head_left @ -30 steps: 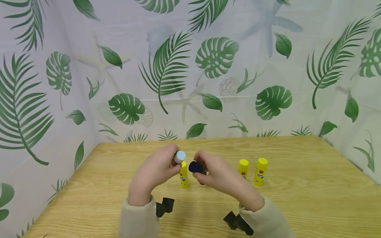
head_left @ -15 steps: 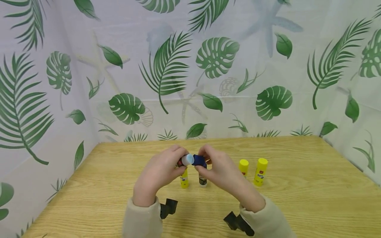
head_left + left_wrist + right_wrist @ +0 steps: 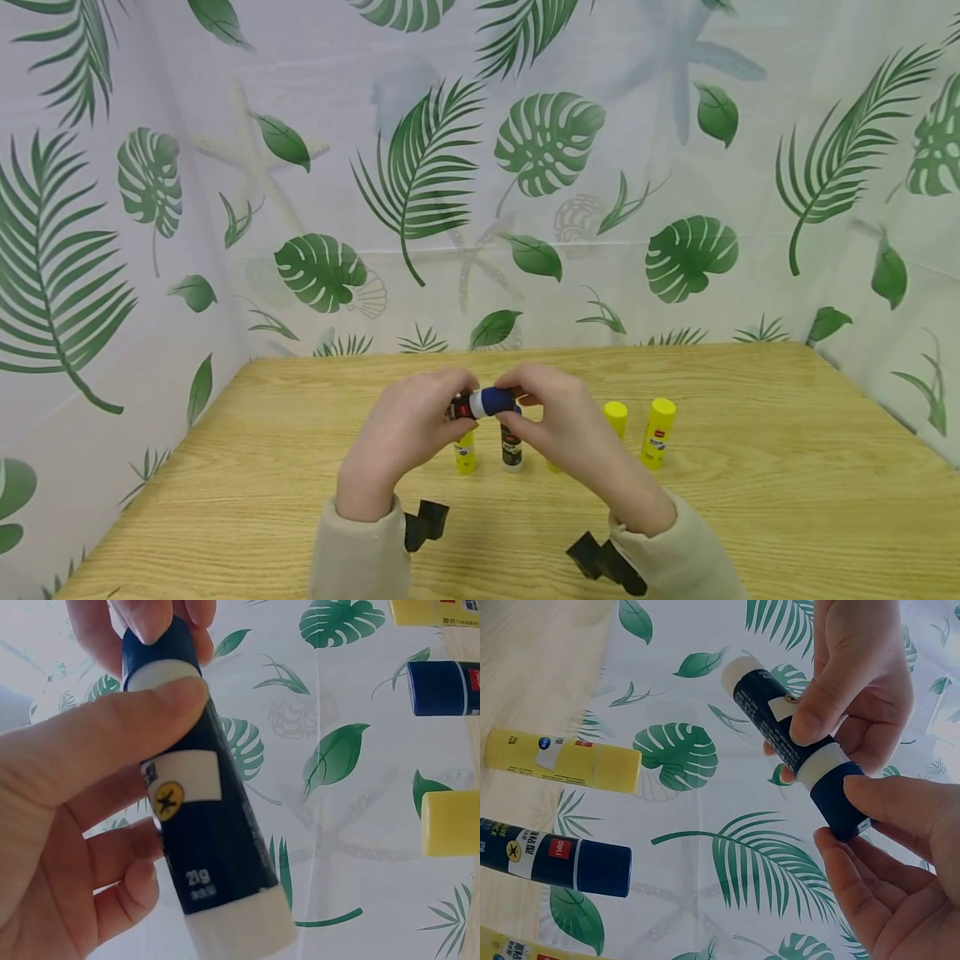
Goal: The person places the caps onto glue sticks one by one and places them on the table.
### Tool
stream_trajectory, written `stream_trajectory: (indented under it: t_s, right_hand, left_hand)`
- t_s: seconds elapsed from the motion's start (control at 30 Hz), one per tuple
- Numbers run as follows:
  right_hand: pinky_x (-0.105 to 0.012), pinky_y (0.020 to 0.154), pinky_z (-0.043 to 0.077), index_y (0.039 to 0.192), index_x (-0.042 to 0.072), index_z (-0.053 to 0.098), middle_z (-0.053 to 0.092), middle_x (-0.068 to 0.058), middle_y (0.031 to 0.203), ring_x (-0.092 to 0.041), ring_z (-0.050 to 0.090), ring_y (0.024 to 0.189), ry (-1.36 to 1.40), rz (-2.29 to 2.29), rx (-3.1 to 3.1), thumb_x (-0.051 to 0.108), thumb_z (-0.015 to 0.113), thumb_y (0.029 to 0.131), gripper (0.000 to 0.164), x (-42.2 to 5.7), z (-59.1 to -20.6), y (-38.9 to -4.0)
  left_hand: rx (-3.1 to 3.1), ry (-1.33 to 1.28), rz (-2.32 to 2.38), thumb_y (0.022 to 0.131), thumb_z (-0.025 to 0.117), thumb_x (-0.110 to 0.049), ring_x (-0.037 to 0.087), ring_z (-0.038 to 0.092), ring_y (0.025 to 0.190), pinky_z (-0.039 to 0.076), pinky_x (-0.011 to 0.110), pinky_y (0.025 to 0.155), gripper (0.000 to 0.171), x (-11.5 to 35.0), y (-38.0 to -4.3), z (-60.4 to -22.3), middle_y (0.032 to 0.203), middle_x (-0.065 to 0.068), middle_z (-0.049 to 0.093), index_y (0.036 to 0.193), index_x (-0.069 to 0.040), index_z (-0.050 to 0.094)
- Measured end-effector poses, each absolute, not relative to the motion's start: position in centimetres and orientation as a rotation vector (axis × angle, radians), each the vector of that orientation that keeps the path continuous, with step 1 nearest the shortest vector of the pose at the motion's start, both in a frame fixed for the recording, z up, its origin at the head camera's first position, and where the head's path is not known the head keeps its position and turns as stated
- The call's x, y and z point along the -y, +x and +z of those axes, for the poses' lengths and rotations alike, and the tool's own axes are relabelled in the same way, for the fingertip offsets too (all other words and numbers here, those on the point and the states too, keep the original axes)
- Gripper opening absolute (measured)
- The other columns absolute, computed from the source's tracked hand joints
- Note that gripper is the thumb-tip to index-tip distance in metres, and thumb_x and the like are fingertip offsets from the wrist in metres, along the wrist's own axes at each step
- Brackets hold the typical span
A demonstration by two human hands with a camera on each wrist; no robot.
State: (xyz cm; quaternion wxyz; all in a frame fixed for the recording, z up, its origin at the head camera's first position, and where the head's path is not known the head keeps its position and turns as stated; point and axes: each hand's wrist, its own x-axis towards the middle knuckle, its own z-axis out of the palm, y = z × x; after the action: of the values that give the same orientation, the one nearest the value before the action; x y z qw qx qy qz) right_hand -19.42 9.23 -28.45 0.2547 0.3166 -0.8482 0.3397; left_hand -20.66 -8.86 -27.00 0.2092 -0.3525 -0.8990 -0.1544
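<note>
My left hand grips the dark-labelled barrel of a glue stick, thumb along its side. A white collar shows at one end and a white base at the other. Fingers and thumb of my right hand pinch the blue cap, which sits in line with the barrel against the collar. The stick lies nearly level in the head view, raised over the table. Below it stand a yellow glue stick and another dark one with a blue cap.
Two yellow glue sticks stand to the right, one partly behind my right forearm and one farther right. A bit of yellow shows under the right hand. The wooden table meets a leaf-patterned cloth behind.
The left hand has moved right and turned its glue stick sideways, and the right hand has lifted the blue cap slightly. Stick and cap were apart and now meet end to end.
</note>
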Motion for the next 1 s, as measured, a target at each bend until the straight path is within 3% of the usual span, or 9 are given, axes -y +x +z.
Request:
stream_trajectory:
  t_s: [0.4,0.63,1.0]
  right_hand:
    - [-0.025,0.068,0.049,0.092,0.004,0.066,0.064,-0.004,0.088,-0.013,0.06,0.079,0.882,0.9,2.269,0.003,0.072,0.07,0.023,-9.53,-28.22,-19.17]
    - [-0.024,0.063,0.049,0.092,0.002,0.066,0.064,-0.004,0.086,-0.012,0.06,0.072,0.891,0.902,2.207,0.002,0.074,0.066,0.026,-9.74,-28.19,-19.1]
    - [-0.023,0.066,0.049,0.095,0.001,0.066,0.065,-0.006,0.087,-0.012,0.061,0.073,0.853,0.903,2.287,0.005,0.072,0.071,0.025,-9.68,-28.08,-19.02]
  left_hand:
    - [2.265,-1.05,-0.323,0.072,0.073,-0.014,0.005,0.05,0.056,0.044,0.021,0.054,0.019,8.08,-20.13,-26.87,0.072,-0.005,0.06,0.086,-0.012,0.061]
    - [2.212,-1.061,-0.312,0.07,0.075,-0.015,0.009,0.057,0.063,0.047,0.022,0.059,0.023,7.85,-20.01,-26.91,0.079,-0.001,0.063,0.089,-0.01,0.061]
    - [2.207,-1.053,-0.317,0.067,0.077,-0.016,0.012,0.059,0.067,0.047,0.023,0.059,0.027,7.88,-20.09,-26.96,0.082,0.001,0.064,0.088,-0.008,0.061]
